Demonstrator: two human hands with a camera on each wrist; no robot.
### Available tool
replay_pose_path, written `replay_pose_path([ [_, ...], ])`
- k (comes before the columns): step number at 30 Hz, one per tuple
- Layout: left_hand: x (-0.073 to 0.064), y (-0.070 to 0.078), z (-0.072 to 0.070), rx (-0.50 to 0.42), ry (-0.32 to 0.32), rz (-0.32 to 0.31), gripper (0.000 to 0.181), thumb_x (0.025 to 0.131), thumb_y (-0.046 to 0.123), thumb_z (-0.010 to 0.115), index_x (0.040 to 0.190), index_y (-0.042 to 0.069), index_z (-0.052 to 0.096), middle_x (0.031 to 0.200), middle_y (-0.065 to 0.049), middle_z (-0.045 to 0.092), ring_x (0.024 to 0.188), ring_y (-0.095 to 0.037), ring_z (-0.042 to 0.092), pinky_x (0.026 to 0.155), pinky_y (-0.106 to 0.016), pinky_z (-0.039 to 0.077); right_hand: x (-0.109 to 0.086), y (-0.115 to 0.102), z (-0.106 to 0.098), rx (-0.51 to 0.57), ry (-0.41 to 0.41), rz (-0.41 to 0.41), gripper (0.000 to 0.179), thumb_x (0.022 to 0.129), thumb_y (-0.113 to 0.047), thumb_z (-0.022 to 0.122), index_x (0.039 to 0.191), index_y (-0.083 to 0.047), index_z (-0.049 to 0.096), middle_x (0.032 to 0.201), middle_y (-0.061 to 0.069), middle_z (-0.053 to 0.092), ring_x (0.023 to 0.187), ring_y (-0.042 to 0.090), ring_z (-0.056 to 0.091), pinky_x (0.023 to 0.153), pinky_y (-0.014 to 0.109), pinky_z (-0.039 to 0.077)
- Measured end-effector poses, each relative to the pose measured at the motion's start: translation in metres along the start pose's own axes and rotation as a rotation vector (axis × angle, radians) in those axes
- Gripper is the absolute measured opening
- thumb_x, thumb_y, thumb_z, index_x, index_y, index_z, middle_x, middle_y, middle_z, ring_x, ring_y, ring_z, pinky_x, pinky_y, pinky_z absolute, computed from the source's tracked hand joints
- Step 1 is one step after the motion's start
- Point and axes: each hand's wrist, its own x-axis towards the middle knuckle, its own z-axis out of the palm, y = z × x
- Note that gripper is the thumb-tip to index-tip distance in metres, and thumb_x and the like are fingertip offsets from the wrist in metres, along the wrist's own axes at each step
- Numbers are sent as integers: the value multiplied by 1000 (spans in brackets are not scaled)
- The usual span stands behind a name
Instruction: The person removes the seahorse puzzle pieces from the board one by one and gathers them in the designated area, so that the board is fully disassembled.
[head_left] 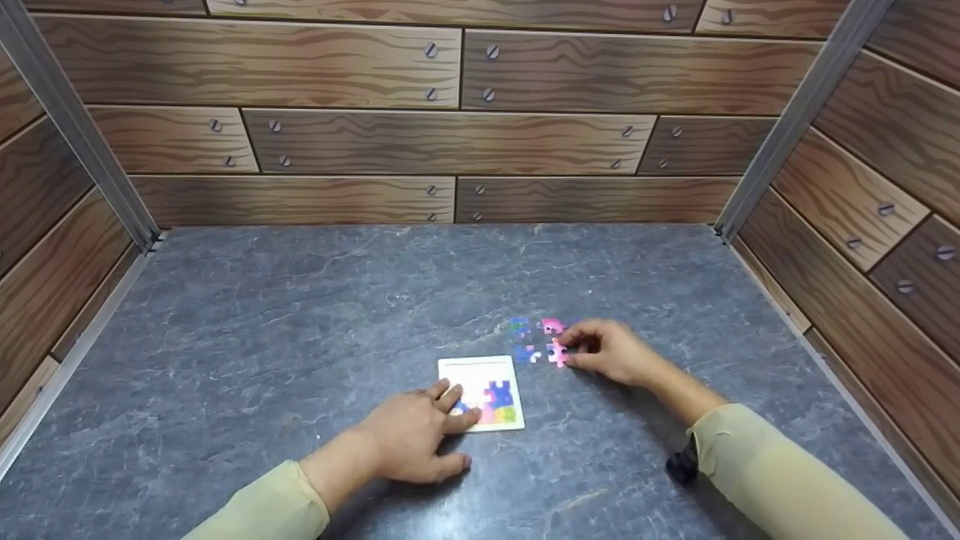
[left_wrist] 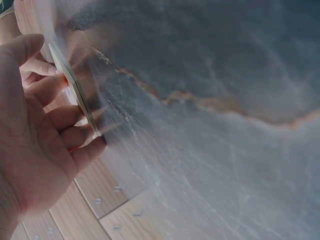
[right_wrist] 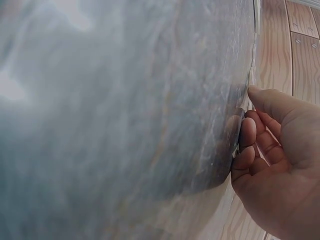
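Observation:
A white square puzzle tray [head_left: 474, 369] lies flat on the table, with joined blue, pink and yellow-green pieces [head_left: 501, 394] in its lower part. My left hand [head_left: 412, 436] rests on the tray's left side with fingers spread, covering some pieces. The left wrist view shows the fingertips against the tray's thin edge [left_wrist: 76, 91]. To the right, my right hand [head_left: 611, 352] pinches a pink jigsaw piece [head_left: 557, 355] at table level between thumb and finger. In the right wrist view its curled fingers [right_wrist: 247, 132] touch the tabletop; the piece is hard to make out there.
Beside the pinched piece lie another pink piece [head_left: 553, 325], a blue-green piece [head_left: 519, 325] and a blue piece [head_left: 525, 352]. Wood-patterned walls [head_left: 450, 142] enclose the grey marbled table [head_left: 300, 300] at the back and sides.

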Motion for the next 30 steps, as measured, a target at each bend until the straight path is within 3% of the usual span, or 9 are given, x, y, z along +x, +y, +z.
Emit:
replay_pose_path([
  [30,0,-1,0,0,-4,0,66,102,60,53,158,27,55,160,-23,47,148,-41,46,113,-51,47,-1,-4,-2,38,12,1,25,89,-9,85,113,-4,78,99,9,74,82,14,60,70,23,50],
])
